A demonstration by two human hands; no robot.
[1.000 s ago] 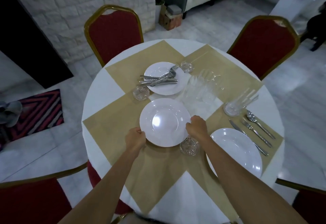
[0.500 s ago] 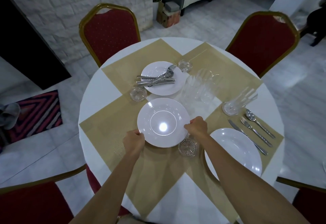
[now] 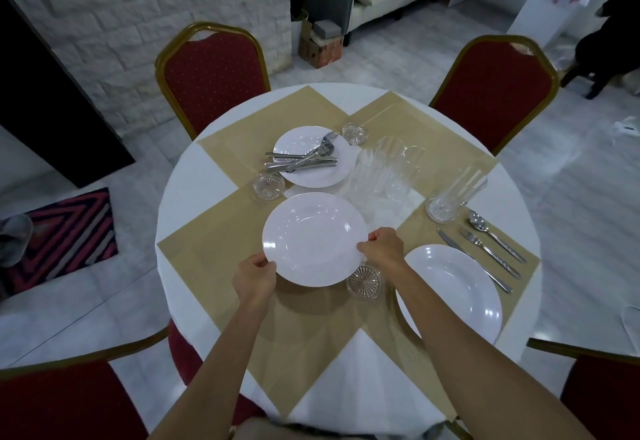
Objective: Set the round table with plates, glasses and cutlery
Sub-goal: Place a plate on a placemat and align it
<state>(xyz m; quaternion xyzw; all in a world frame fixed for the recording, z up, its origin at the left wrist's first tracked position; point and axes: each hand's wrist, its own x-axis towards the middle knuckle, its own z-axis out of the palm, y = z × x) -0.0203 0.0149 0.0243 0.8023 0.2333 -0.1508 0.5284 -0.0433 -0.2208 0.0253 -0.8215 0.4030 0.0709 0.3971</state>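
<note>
A white plate (image 3: pixel 313 237) is held over the middle of the round table (image 3: pixel 194 176); my left hand (image 3: pixel 254 275) grips its near-left rim and my right hand (image 3: pixel 382 249) its right rim. A second plate (image 3: pixel 301 176) behind it carries a pile of cutlery (image 3: pixel 303 159). A third plate (image 3: pixel 453 292) lies on the right placemat, with a knife, fork and spoon (image 3: pixel 485 249) beside it and a tall glass (image 3: pixel 450 197) above them. Clear glasses (image 3: pixel 384 169) cluster at the centre.
Small cut-glass coasters sit near my right wrist (image 3: pixel 363 282), left of the far plate (image 3: pixel 268 185) and behind it (image 3: pixel 355 133). Red chairs (image 3: pixel 214 76) with gold frames ring the table. A dark dog (image 3: pixel 609 48) stands at the far right.
The plate has tilted and risen slightly in both hands, and its bright glare spot has gone. My view has shifted a little; the rest of the table is unchanged.
</note>
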